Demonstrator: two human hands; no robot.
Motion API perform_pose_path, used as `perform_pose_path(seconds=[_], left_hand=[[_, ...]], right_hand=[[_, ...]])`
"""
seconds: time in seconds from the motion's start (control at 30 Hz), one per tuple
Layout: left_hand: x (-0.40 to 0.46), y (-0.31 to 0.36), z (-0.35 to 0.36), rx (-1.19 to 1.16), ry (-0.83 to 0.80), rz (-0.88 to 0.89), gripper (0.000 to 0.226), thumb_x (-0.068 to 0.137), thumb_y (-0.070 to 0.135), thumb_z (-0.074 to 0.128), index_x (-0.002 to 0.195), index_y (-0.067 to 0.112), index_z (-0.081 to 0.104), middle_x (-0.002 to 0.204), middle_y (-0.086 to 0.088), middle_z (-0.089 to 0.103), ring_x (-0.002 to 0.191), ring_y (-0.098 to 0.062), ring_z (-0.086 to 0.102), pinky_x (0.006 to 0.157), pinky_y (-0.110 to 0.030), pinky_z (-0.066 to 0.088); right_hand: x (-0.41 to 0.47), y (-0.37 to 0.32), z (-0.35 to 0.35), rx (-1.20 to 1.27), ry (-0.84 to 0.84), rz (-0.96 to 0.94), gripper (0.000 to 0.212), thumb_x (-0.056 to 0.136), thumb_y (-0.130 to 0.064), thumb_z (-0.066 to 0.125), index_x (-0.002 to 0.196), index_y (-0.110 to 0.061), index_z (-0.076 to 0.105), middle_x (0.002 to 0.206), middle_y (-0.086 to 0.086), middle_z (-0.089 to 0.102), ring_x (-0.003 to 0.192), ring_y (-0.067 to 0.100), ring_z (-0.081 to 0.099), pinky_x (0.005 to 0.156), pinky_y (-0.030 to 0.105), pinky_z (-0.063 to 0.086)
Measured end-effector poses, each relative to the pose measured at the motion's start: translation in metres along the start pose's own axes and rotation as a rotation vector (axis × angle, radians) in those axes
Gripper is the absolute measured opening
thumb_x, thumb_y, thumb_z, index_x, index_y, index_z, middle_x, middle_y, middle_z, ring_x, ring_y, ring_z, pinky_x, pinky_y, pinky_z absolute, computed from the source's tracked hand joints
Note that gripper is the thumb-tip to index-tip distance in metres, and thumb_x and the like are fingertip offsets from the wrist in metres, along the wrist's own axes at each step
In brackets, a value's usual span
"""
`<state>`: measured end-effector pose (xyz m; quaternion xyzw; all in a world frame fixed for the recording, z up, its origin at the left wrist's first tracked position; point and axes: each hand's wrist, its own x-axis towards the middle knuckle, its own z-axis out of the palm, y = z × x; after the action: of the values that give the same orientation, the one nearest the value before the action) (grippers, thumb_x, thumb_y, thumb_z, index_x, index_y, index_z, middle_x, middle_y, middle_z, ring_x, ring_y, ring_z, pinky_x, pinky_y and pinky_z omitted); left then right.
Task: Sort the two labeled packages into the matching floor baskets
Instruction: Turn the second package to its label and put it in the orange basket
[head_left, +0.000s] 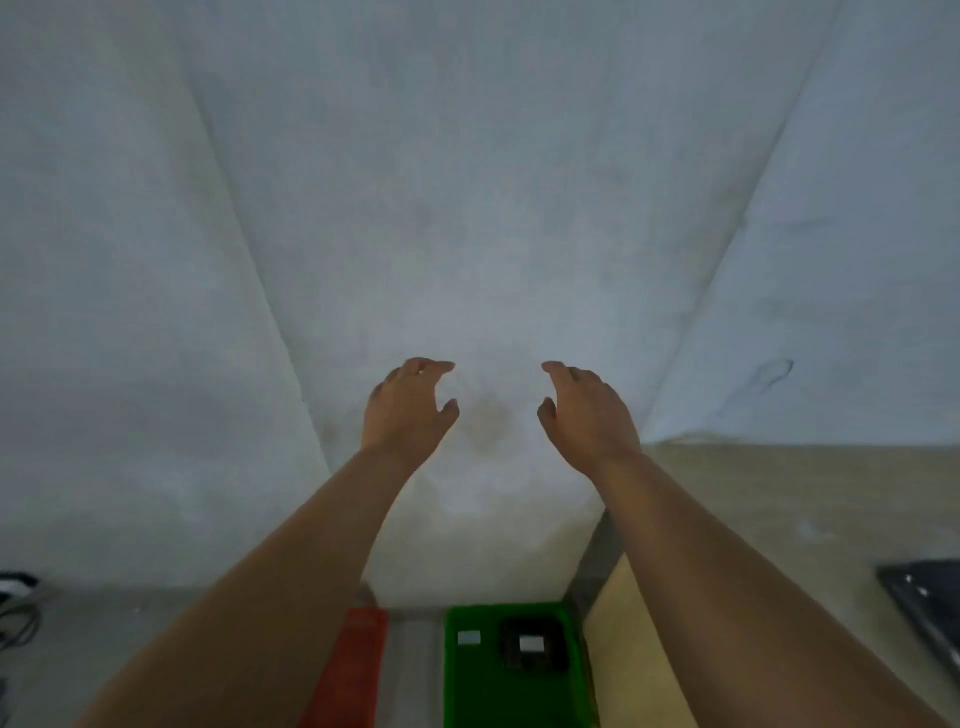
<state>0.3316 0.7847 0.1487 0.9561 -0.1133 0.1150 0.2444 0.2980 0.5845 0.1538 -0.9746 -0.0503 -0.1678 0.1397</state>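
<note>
Head view. Both hands are raised in front of a pale grey wall, well above the floor baskets. The left hand (408, 402) is spread loosely, fingers curved, thumb apart from the fingers, and holds nothing. The right hand (587, 410) mirrors it: fingers curved, thumb apart, empty, touching nothing. The two hands face each other with a clear gap between them.

At the lower edge, the green basket (462, 680) stands on the floor between the forearms. A dark package (532, 647) with a white label lies inside it, toward its right side. A second small white patch shows on the basket's left part; whether it is a label on the basket or on another item cannot be told. The red basket (358, 670) stands just beside the green one, to its left, largely hidden by the left forearm; its contents are not visible. A wooden table (779, 493) occupies the right side, with a dark flat object (930, 608) at its far right edge.

Judgement: one package appears sorted; the second package is not in view. For the step in hand, locate the remaining package first, read its label before lifting, then lower it into the matching basket rather than dropping it from this height.
</note>
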Motion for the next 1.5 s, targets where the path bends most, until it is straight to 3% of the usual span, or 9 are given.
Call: perform_pose_path(seconds=[0.23,0.5,0.8,1.03,1.27,1.5], left_hand=[[0.028,0.047,-0.097,-0.023,0.149,0.065,0.047,0.084,0.029,0.055,0.13,0.024,0.045,0.134,-0.001,0.049,0.121,-0.021,0.047,0.101,-0.04,0.04],[0.005,0.105,-0.111,-0.052,0.206,0.086,0.047,0.083,0.03,0.056,0.129,0.024,0.045,0.134,0.0,0.048,0.121,-0.021,0.046,0.098,-0.039,0.039],[-0.084,0.229,-0.01,-0.114,0.204,0.085,0.045,0.083,0.031,0.056,0.126,0.023,0.047,0.132,0.001,0.05,0.119,-0.02,0.048,0.097,-0.039,0.039],[-0.133,0.356,0.087,-0.177,0.073,0.08,0.046,0.083,0.03,0.056,0.127,0.022,0.046,0.133,0.002,0.049,0.122,-0.019,0.046,0.1,-0.042,0.04],[-0.146,0.463,0.17,-0.162,-0.099,0.183,0.047,0.082,0.032,0.056,0.128,0.023,0.047,0.133,0.001,0.048,0.123,-0.018,0.045,0.103,-0.04,0.038],[-0.148,0.518,0.253,-0.167,-0.211,0.256,0.043,0.085,0.028,0.053,0.127,0.022,0.047,0.133,0.0,0.048,0.125,-0.018,0.043,0.107,-0.041,0.034]], right_hand=[[0.038,-0.038,-0.096,-0.016,0.146,-0.06,0.041,0.09,-0.017,0.042,0.131,-0.01,0.039,0.118,0.013,0.06,0.11,0.03,0.051,0.089,0.039,0.04],[0.011,-0.017,-0.144,0.002,0.23,-0.098,0.041,0.09,-0.02,0.042,0.13,-0.011,0.04,0.117,0.012,0.061,0.109,0.029,0.051,0.09,0.039,0.039],[-0.112,0.113,-0.166,0.016,0.161,-0.124,0.04,0.09,-0.021,0.044,0.129,-0.013,0.041,0.118,0.01,0.061,0.112,0.028,0.051,0.093,0.039,0.037],[-0.204,0.239,-0.197,-0.017,0.06,-0.096,0.041,0.089,-0.022,0.045,0.129,-0.014,0.042,0.12,0.009,0.061,0.113,0.027,0.051,0.095,0.039,0.037],[-0.262,0.353,-0.213,-0.019,0.025,0.096,0.04,0.09,-0.022,0.044,0.128,-0.013,0.043,0.123,0.009,0.06,0.114,0.026,0.051,0.097,0.04,0.037],[-0.284,0.44,-0.194,0.057,-0.003,0.357,0.035,0.09,-0.017,0.046,0.124,-0.011,0.048,0.117,0.011,0.063,0.106,0.028,0.056,0.092,0.041,0.04]])
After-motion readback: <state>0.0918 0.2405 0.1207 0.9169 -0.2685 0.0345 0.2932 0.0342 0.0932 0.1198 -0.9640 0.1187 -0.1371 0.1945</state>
